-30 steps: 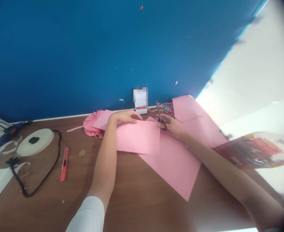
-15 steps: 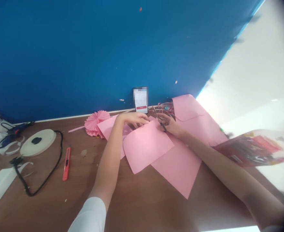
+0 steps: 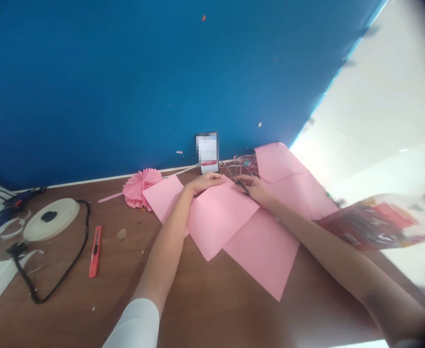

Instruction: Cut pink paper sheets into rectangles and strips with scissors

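My left hand [image 3: 207, 182] is closed on the upper edge of a pink paper sheet [image 3: 221, 217], which bulges toward me. Scissors [image 3: 242, 187] are in my right hand [image 3: 253, 187], at the upper right of that sheet, with their blades pointing up and left. More pink paper [image 3: 266, 251] lies beneath on the table, and another piece [image 3: 164, 197] shows left of my left forearm. A pleated pink paper rosette [image 3: 142, 187] sits farther left.
A phone [image 3: 207, 152] leans on the blue wall. A red cutter [image 3: 95, 251], a white reel [image 3: 51, 219] and a black cable [image 3: 65, 274] lie left. Large pink paper [image 3: 292, 181] and a plastic package [image 3: 382, 222] are right.
My left hand has moved slightly right and now grips the sheet's top edge. The held sheet has turned a little, and its lower corner has shifted right. The scissors have tilted further left.
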`<control>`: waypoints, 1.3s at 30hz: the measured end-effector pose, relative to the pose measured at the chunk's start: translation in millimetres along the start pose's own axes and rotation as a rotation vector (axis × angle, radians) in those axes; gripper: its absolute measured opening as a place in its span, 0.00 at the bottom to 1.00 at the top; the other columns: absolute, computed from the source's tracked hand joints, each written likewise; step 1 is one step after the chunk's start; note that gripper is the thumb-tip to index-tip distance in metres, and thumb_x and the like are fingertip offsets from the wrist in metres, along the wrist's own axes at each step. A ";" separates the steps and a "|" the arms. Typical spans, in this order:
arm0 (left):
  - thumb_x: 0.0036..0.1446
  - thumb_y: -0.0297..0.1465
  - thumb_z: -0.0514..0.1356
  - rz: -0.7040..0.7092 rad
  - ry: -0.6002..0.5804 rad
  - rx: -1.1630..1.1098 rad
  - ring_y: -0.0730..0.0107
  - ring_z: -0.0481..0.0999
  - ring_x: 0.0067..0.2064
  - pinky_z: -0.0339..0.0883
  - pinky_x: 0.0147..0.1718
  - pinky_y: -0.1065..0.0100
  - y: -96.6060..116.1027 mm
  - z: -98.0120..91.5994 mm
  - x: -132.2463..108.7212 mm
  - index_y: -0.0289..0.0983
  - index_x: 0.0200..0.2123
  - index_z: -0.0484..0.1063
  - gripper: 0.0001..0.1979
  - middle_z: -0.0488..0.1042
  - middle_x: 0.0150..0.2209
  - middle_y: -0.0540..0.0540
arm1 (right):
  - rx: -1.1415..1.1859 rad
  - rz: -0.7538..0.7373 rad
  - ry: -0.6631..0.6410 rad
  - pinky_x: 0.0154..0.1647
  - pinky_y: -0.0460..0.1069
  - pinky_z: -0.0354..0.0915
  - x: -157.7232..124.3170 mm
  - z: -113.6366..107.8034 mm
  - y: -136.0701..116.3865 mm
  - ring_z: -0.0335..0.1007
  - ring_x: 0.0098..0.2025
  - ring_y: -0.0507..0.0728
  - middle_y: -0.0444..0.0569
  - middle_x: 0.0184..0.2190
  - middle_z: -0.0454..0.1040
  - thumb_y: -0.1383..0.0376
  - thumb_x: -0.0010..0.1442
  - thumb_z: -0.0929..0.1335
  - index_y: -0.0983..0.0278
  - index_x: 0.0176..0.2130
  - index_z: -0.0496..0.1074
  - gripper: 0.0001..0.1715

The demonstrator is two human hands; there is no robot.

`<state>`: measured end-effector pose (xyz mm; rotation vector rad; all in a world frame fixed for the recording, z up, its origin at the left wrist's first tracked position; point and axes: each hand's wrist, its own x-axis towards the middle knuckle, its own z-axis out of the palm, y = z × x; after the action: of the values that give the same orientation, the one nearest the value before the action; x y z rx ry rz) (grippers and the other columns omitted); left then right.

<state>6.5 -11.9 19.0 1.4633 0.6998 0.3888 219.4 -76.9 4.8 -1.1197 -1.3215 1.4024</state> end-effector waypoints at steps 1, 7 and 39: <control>0.47 0.45 0.64 0.001 -0.010 -0.029 0.66 0.74 0.38 0.64 0.39 0.66 -0.9 -1.0 -1.2 0.34 0.44 0.75 0.25 0.75 0.42 0.40 | 0.014 0.005 -0.008 0.32 0.50 0.66 -0.4 -0.1 -0.3 0.70 0.30 0.55 0.45 0.30 0.76 0.58 0.42 0.76 0.61 0.39 0.76 0.22; 0.46 0.43 0.65 -0.010 0.070 -0.075 0.70 0.72 0.34 0.63 0.37 0.68 -5.0 -7.3 -1.0 0.32 0.41 0.75 0.23 0.75 0.36 0.43 | 0.047 0.069 -0.075 0.30 0.49 0.65 -1.2 -2.6 -3.2 0.69 0.29 0.54 0.45 0.29 0.75 0.59 0.41 0.76 0.62 0.40 0.76 0.23; 0.46 0.39 0.59 0.053 0.293 0.016 0.62 0.70 0.44 0.60 0.46 0.66 -9.6 -17.9 4.0 0.32 0.37 0.76 0.18 0.75 0.38 0.44 | -0.026 0.052 -0.192 0.30 0.47 0.63 0.4 -6.9 -3.1 0.69 0.29 0.53 0.45 0.29 0.76 0.59 0.45 0.74 0.60 0.41 0.78 0.20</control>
<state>-3.6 3.4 9.5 1.4575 0.8994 0.6487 226.2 -74.9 7.6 -1.0634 -1.4580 1.5664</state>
